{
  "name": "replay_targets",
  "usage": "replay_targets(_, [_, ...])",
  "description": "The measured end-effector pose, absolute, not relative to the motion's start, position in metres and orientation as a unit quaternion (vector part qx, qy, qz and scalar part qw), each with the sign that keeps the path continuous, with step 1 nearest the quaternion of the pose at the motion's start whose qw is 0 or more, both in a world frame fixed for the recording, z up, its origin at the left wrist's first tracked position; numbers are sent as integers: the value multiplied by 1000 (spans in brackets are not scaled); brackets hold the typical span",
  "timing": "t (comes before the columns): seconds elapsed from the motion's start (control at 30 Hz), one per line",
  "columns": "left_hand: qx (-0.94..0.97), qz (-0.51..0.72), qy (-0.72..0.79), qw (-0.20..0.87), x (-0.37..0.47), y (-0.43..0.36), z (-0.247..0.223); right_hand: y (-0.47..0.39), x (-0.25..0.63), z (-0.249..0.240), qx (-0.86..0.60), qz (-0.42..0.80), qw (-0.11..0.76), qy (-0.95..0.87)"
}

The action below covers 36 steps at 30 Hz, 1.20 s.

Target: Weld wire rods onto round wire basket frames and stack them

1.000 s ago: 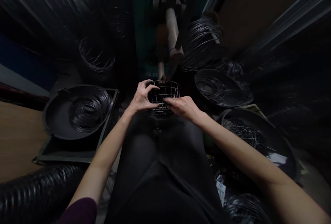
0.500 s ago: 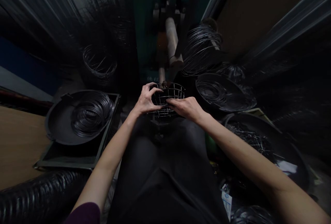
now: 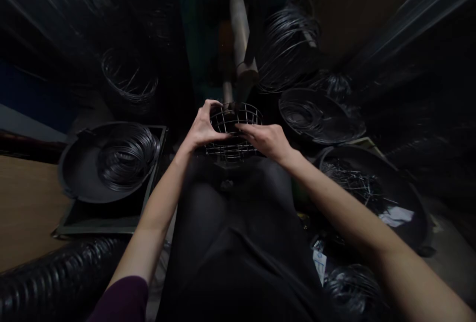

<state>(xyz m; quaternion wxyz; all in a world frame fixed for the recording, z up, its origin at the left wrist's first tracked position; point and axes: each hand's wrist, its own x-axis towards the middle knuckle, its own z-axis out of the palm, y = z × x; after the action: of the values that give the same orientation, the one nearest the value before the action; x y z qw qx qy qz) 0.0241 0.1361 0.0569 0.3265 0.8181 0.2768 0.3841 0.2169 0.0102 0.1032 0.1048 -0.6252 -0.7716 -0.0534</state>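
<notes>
A round wire basket (image 3: pixel 234 149) of thin metal rods sits in front of me, above my lap, beneath a machine's metal arm (image 3: pixel 241 29). Around its left side my left hand (image 3: pixel 204 126) is curled, fingers over the upper rim and thumb stretched along the near wires. From the right, my right hand (image 3: pixel 266 138) closes its fingertips at the basket's near middle; what exactly they pinch there is too dark to make out. The lower post (image 3: pixel 227 91) of the machine reaches down to the basket's far edge.
A dark pan (image 3: pixel 80 168) with a wire coil (image 3: pixel 128 156) stands left on a green-edged frame. To the right are a pan of coiled wire (image 3: pixel 323 133) and a larger pan (image 3: pixel 412 203) of short wire pieces. More wire rings hang behind the arm. A ribbed black hose (image 3: pixel 63 277) lies lower left.
The head view has tilted and shifted, so the machine stands higher in the picture. Both hands stay on the basket, with the left fingers slightly more spread around its rim.
</notes>
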Motion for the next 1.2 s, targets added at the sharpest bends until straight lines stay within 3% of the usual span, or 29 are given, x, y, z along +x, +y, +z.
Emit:
replay_targets(0.1, [809, 395, 271, 340, 27, 141, 57, 9, 219, 91, -658, -81, 176, -728])
replay_targets(0.6, [806, 391, 266, 357, 39, 187, 54, 47, 225, 93, -706, 3, 304, -640])
replay_targets(0.97, [800, 403, 257, 363, 44, 204, 57, 73, 225, 97, -711, 18, 320, -626])
replay_targets(1.07, [811, 388, 249, 359, 43, 202, 59, 54, 237, 100, -694, 24, 341, -633])
replay_targets(1.2, [785, 388, 281, 392, 12, 200, 47, -36, 298, 84, -733, 14, 374, -569])
